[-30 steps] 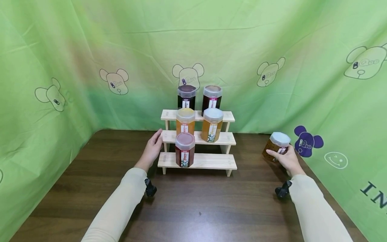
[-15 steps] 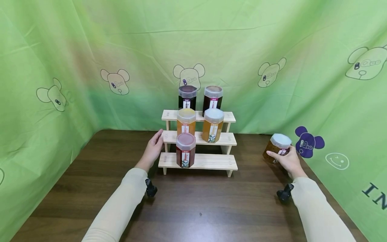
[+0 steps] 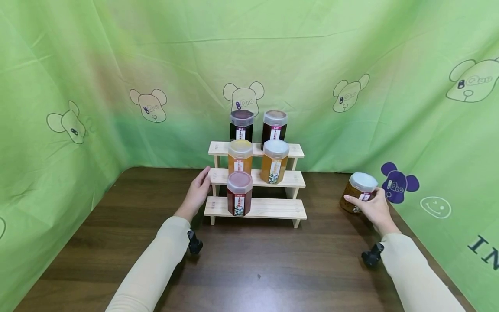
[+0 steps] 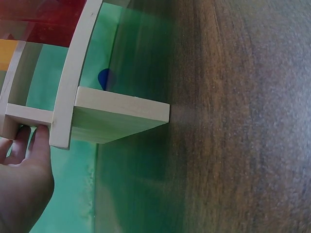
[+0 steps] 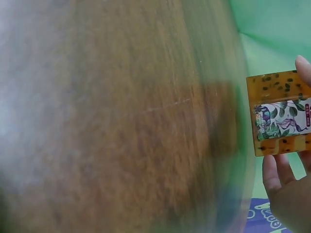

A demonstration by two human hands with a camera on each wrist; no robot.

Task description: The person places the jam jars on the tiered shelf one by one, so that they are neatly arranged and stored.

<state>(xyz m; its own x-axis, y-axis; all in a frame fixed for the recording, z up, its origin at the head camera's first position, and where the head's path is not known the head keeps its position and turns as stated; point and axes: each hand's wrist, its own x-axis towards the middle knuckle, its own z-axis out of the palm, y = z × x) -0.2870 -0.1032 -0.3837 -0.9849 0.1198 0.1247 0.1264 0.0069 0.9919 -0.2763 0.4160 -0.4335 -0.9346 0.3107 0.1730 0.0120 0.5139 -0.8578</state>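
My right hand (image 3: 376, 210) grips a jar (image 3: 356, 190) with a pale lid, thumb on one side and fingers on the other. In the right wrist view, the jar (image 5: 279, 114) shows amber contents with dark seeds and a leafy label. It leans slightly, its base close over the tabletop. My left hand (image 3: 196, 195) touches the left side of a three-tier wooden stand (image 3: 277, 208). In the left wrist view, the fingertips of that hand (image 4: 26, 179) meet the stand's side support beneath the middle plank. A red jar (image 3: 239, 195) stands on the lowest tier.
Two yellow-orange jars (image 3: 274, 167) stand on the middle tier and two dark jars (image 3: 241, 121) on the top one. Brown wood-look tabletop (image 3: 257, 268) surrounds the stand. A green printed curtain (image 3: 187, 56) encloses the back and both sides, close beyond the right hand.
My right hand and its jar have shifted slightly right and toward me. The left hand stays against the stand, and the jars on the stand keep their places.
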